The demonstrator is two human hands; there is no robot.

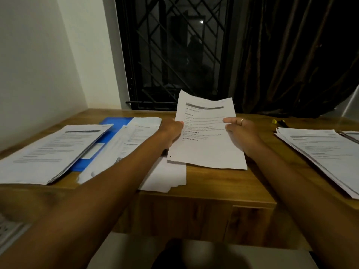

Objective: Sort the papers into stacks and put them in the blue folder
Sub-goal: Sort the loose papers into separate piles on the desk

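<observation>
The held sheet (206,136) is in mid-air over the centre of the table (213,189), gripped on both sides. Its long axis runs away from the person; the near edge hangs low over the loose papers (165,177), and the far edge is raised and slightly curled.

The left hand (171,133) grips the left edge. The right hand (240,131) grips the right edge, with its thumb laid across the printed face. The fingers under the sheet are hidden, so their closure is presumed from the thumbs and knuckles only.

The blue folder (114,121) lies flat to the left of the sheet, on the left hand's side. It is largely covered by the left stack (52,152) and the middle stack (136,136). The right stack (320,150) lies well apart, nearer the right hand.

The deciding relation is lateral. Placement on a left-side stack suits a release by the right hand, and placement on the right stack suits the reverse.
</observation>
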